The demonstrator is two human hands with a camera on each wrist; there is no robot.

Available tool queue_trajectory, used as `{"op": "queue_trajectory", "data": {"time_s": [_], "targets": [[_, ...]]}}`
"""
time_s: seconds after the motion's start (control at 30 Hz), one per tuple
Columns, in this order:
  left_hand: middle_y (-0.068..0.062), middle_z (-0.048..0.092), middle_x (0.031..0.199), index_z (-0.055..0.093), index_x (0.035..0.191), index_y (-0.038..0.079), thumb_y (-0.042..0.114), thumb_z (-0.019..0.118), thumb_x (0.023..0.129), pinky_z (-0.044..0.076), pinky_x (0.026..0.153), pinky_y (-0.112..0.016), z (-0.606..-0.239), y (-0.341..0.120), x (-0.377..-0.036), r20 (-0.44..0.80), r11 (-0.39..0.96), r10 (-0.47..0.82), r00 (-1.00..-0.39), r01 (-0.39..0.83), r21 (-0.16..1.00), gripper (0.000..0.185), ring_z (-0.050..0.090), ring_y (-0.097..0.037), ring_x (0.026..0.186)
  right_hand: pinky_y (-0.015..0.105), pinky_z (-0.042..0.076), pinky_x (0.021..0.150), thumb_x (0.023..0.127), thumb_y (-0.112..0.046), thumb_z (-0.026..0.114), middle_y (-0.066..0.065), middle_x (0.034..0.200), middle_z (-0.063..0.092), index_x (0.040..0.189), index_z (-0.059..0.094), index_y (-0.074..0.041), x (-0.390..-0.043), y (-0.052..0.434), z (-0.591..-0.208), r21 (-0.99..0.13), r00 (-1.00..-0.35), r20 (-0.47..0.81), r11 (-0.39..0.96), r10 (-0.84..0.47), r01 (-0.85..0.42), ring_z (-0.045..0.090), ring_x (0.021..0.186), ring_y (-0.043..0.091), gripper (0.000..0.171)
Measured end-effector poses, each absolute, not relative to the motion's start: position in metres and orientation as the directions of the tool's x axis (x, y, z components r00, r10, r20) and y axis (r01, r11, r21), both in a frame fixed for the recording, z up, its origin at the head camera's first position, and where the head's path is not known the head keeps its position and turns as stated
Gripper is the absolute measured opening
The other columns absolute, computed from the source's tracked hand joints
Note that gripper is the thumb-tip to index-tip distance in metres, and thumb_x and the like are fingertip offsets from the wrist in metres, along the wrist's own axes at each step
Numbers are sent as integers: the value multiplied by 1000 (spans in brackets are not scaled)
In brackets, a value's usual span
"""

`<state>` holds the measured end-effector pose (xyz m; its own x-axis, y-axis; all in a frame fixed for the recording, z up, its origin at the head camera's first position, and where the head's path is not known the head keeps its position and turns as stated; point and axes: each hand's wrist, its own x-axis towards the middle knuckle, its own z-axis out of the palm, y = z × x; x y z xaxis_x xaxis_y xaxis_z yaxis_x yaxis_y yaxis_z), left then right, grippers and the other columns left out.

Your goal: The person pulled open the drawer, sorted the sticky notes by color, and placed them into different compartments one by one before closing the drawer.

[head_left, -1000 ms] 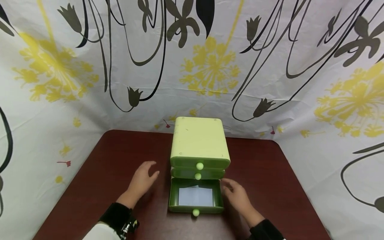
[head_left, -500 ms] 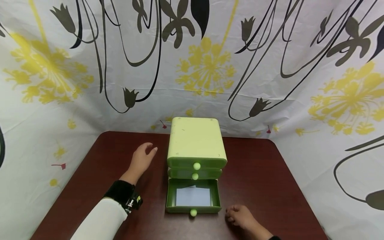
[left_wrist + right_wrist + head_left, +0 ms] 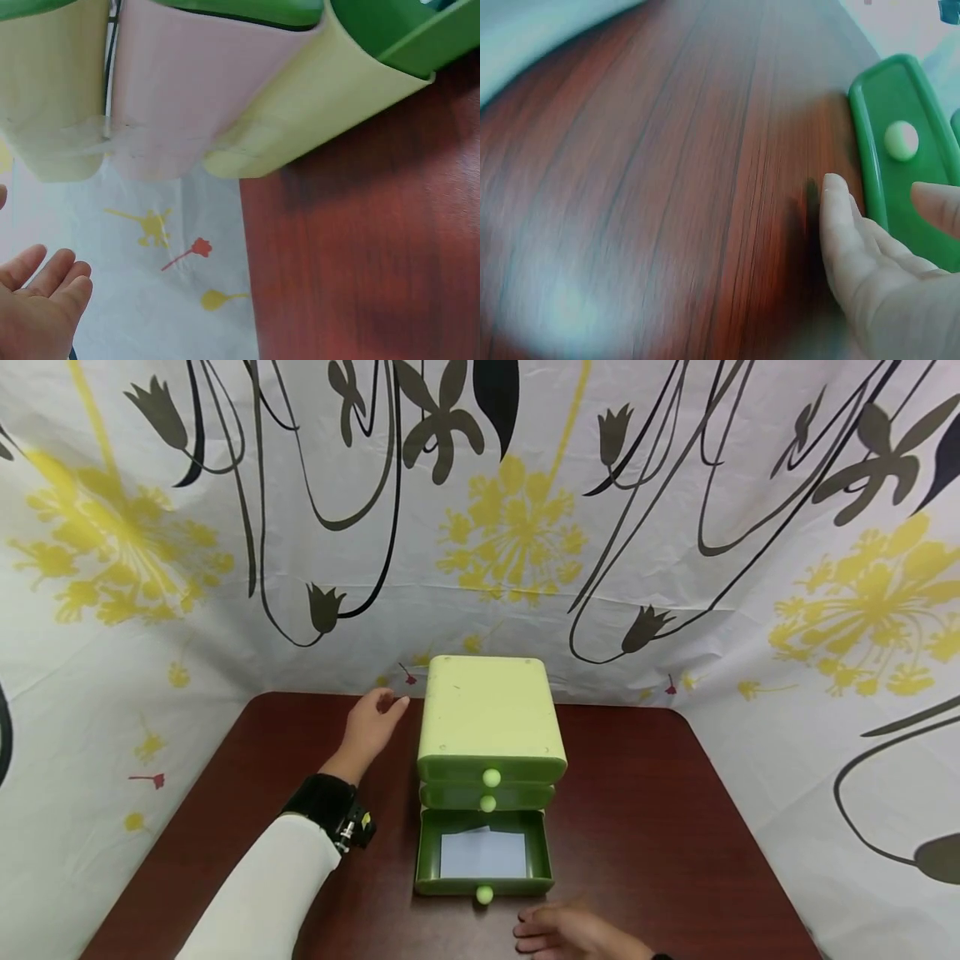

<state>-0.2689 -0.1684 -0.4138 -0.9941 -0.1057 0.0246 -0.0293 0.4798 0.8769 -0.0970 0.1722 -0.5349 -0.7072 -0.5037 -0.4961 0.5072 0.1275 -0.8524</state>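
A small drawer unit (image 3: 491, 706) with a pale yellow top and green drawer fronts stands on the table. Its bottom drawer (image 3: 545, 847) is pulled out, with white paper (image 3: 482, 856) lying inside. The middle drawer (image 3: 525, 796) shows under the top one. My left hand (image 3: 369, 731) is beside the unit's back left, fingers loosely bent and holding nothing. In front of the open drawer's right corner, my right hand (image 3: 570, 931) reaches leftward with fingers extended. The right wrist view shows those fingers close to the green drawer front (image 3: 900, 97) and its round knob (image 3: 901, 141).
The dark red-brown table (image 3: 645, 827) extends on both sides of the unit. A white cloth (image 3: 697, 635) with printed flowers hangs behind and around it. In the left wrist view, clear tape (image 3: 165, 139) runs across the cream and pink tiers.
My left hand has moved forward along the unit's left side toward its back. The right hand has left the drawer's right side, come toward me, then shifted left with fingers straightening.
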Motion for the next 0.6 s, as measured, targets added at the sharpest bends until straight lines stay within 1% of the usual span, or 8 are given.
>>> {"op": "queue_trajectory", "data": {"time_s": [0.07,0.17,0.23,0.3,0.43,0.5,0.6], "targets": [[-17,42,145,40,144,4,39,53,99,40,104,-52,-410,-165,-273,14,459,-103,-995,-35,888,58,39,-34,133,37,53,91,99,-14,50,20,115,65,127,46,17,-99,168,-535,-843,-675,-487,97,-554,529,63,109,33,41],[-17,40,147,38,145,6,40,53,98,40,104,-51,-405,-159,-280,-2,436,-97,-995,-44,899,60,39,-35,133,34,52,92,100,-15,49,19,119,64,131,41,17,-104,161,-535,-823,-637,-485,66,-599,565,61,112,32,45],[-16,39,148,38,145,6,40,54,98,40,104,-50,-403,-156,-285,-10,428,-95,-995,-50,903,60,38,-34,134,34,51,94,101,-16,49,18,120,63,134,39,18,-108,156,-535,-809,-619,-495,64,-610,584,60,114,31,48],[-16,38,148,38,145,6,40,54,98,40,104,-49,-401,-153,-289,-16,418,-93,-996,-54,907,60,38,-34,134,35,49,98,101,-17,49,19,123,62,136,36,18,-112,150,-534,-785,-596,-521,69,-611,615,58,117,31,51],[-16,38,148,38,145,5,38,55,98,40,105,-48,-399,-148,-295,-21,408,-81,-996,-53,912,60,37,-34,135,37,47,101,101,-18,51,15,121,63,135,43,13,-116,142,-534,-758,-580,-538,49,-611,651,59,115,27,47],[-15,38,148,38,146,5,37,54,98,40,105,-48,-398,-146,-297,-29,402,-72,-997,-55,914,60,37,-34,135,35,48,99,100,-18,52,11,117,65,131,48,9,-115,139,-535,-752,-586,-533,25,-611,658,61,112,23,41],[-15,36,150,36,147,6,37,54,98,39,106,-47,-397,-143,-301,-38,391,-58,-998,-58,919,61,35,-34,136,33,50,96,100,-16,50,10,115,66,128,50,7,-116,136,-537,-744,-591,-531,1,-607,668,62,110,22,35]]}}
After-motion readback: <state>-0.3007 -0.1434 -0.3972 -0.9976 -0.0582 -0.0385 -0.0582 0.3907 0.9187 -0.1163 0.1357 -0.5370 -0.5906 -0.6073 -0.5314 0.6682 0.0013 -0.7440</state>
